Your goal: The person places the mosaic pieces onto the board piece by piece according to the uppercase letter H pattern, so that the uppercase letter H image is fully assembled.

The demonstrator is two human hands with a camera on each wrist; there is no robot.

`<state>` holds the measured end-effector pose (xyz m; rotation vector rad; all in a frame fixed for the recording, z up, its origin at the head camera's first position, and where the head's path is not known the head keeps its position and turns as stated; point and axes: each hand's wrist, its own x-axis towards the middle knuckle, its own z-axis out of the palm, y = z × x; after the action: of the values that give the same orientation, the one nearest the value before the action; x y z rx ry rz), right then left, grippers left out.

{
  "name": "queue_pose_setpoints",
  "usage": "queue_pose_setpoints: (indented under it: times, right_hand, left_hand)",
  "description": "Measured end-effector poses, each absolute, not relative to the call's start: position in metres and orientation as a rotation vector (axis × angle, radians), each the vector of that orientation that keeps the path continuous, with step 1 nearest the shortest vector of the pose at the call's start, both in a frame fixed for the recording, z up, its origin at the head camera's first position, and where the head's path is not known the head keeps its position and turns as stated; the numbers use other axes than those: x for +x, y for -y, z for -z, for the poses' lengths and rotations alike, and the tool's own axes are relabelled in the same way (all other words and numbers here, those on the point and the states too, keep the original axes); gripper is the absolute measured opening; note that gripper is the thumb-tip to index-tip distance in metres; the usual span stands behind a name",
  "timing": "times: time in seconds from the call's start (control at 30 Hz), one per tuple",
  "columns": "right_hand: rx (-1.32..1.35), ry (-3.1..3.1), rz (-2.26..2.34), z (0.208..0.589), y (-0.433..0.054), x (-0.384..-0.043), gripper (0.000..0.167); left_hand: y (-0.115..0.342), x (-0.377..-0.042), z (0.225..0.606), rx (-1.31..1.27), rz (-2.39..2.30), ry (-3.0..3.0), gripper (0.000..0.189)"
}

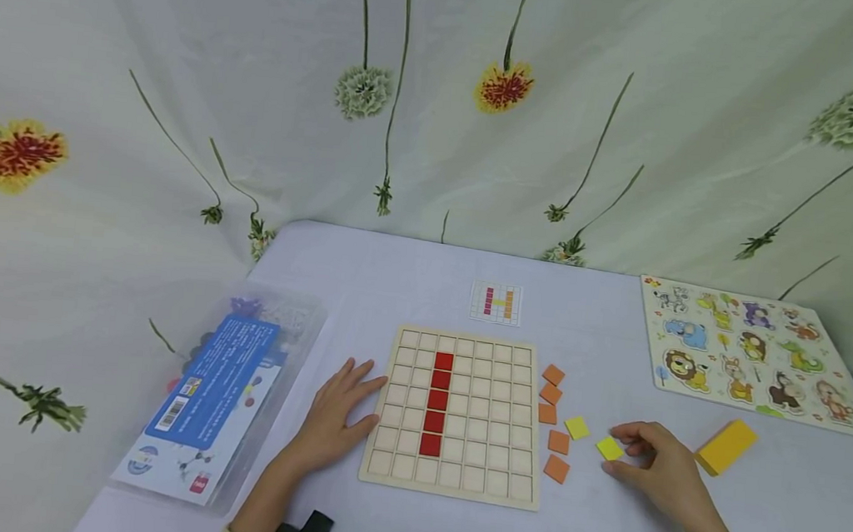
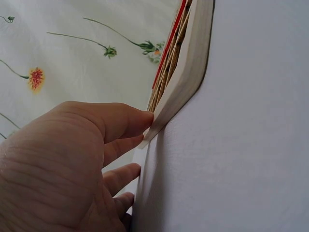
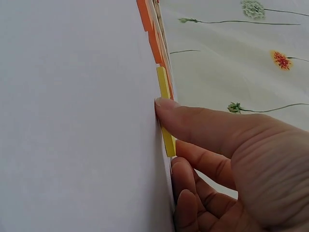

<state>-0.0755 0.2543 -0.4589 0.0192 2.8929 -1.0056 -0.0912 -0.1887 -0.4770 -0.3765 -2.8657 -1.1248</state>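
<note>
A wooden grid board [image 1: 448, 495] lies flat, with a column of several red square tiles [image 1: 436, 399] set in its cells. My left hand [image 1: 337, 413] rests at the board's left edge, fingers spread; in the left wrist view the thumb touches the rim [image 2: 190, 72]. Right of the board, my right hand [image 1: 651, 463] pinches a yellow square tile [image 1: 610, 448] between thumb and fingers, on the tablecloth. The right wrist view shows the thumb against this yellow tile's edge [image 3: 168, 142]. Another yellow tile [image 1: 576, 428] lies nearby, beside several orange tiles [image 1: 559, 442].
Behind the board lies a small pattern card [image 1: 496, 303]. A clear case with a blue-and-white label [image 1: 214, 383] sits at left. At right are a yellow block [image 1: 726, 447] and an animal picture board [image 1: 758, 355]. A flowered cloth [image 1: 437, 133] hangs behind the table.
</note>
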Motion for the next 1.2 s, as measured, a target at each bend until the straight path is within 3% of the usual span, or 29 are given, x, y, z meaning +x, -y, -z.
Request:
queue_pose_setpoints:
  times: [0.57, 1.2]
  right_hand:
    - [0.009, -2.941, 0.968, 0.458, -0.250, -0.077, 0.031]
    - [0.141, -2.889, 1.110, 0.435, -0.233, -0.083, 0.034]
  left_hand:
    - [0.191, -0.090, 0.476, -0.358, 1.149, 2.872, 0.049]
    - [0.189, -0.091, 0.479, -0.362, 1.147, 2.861, 0.050]
